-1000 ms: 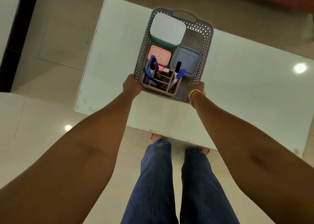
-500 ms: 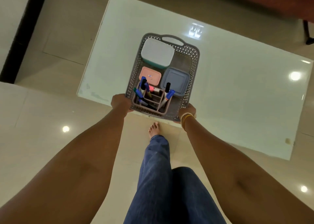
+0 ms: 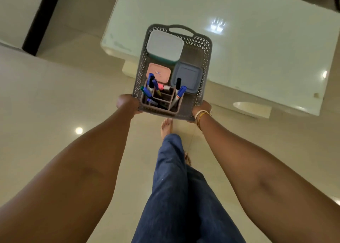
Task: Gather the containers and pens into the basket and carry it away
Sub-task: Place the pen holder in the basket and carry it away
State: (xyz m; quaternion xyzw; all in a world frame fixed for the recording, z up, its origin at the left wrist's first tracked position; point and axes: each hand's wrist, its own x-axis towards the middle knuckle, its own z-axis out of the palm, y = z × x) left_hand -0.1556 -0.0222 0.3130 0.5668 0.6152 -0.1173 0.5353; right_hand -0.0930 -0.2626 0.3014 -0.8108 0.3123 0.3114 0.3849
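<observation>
Fingers of both my hands curl round the near corners of the basket (image 3: 200,73): my left hand (image 3: 127,103) grips the near-left corner, my right hand (image 3: 201,109), with bangles (image 3: 200,116) at the wrist, grips the near-right one, though the fingertips themselves are hidden under the rim. I hold the basket out in front of me in the air, its far end over the near edge of the white table (image 3: 266,40) and its near end over the floor, above my leading foot (image 3: 166,127). It looks to me like stiff perforated plastic, light in itself and only modestly loaded, so two hands at the corners should carry it easily; the moulded handle at the far end would be another place to take hold. I judge the walls rigid enough not to buckle, but the smooth plastic could slip if my grip slackens, and tilting would topple the pens. Counting: one basket, three lidded containers and one pen holder. A white-lidded container (image 3: 164,45) sits at the far left, a pink container (image 3: 159,73) nearer me, a grey-blue container (image 3: 186,77) to its right. The pen holder (image 3: 161,101) stands at the near end with roughly seven pens (image 3: 179,93) upright or leaning in it; they overlap, so I cannot count them surely.
</observation>
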